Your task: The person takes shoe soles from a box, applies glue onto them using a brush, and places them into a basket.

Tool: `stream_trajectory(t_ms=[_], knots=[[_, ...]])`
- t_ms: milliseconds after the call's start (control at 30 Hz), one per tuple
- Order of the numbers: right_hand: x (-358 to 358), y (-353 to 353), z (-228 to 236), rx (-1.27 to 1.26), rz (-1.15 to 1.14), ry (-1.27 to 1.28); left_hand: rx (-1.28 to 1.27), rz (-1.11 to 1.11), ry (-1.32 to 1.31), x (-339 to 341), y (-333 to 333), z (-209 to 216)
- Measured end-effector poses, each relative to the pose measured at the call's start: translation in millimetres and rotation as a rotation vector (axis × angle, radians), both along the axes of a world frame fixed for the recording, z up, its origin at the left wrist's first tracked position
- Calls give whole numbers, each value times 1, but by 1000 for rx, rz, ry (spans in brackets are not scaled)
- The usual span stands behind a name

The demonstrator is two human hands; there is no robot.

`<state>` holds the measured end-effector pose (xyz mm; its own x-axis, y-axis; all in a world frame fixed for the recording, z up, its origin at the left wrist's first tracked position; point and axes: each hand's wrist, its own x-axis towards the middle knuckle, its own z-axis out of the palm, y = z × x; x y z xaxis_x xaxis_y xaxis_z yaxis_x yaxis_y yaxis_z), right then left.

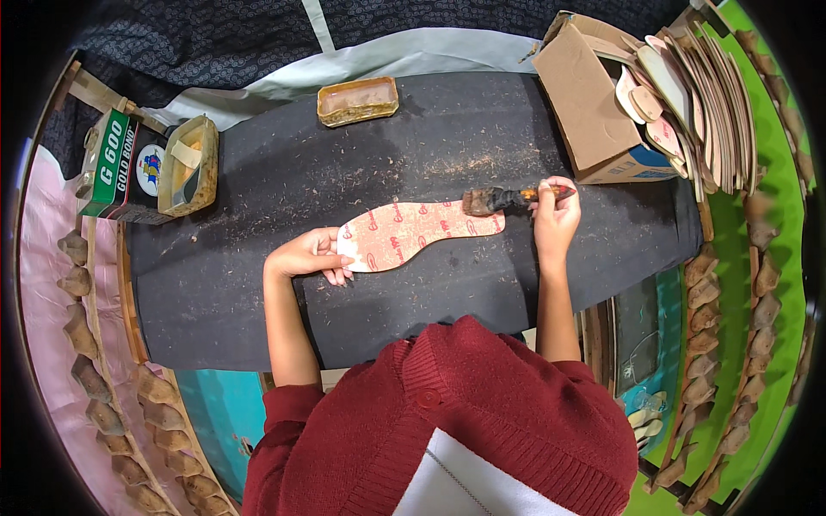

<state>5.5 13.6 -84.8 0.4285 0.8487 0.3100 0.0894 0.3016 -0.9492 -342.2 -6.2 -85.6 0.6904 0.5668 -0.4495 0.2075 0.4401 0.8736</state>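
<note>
At left we see a green-and-black can point(112, 168) with an open tub point(205, 191) against it. Our left hand point(305, 256) pinches the insole's broad end, thumb on top; the insole point(411, 230) lies at the middle of the dark-covered table point(215, 284), below a yellowish tray point(357, 110). The brush point(495, 200), gripped by its handle in our right hand point(555, 211), has its bristles over the narrow end, so we judge brushing underway; how much is coated, we cannot tell. At far right, stacked sole pieces point(721, 112) stand unhandled beside a carton point(585, 103).
</note>
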Motion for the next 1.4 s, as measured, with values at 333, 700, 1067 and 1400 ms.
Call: stream_trajectory(t_ms=[333,700,1067,1400], knots=[[14,-8,15,-23,-105,-50,-28,13,-31,-1,0,-1],[3,-5,3,-50,20,30,-21,20,-14,0,0,-1],[12,-6,15,-20,-56,-1,-28,3,-12,0,0,1],[29,-1,11,-16,-109,-5,-31,13,-17,-2,0,-1]])
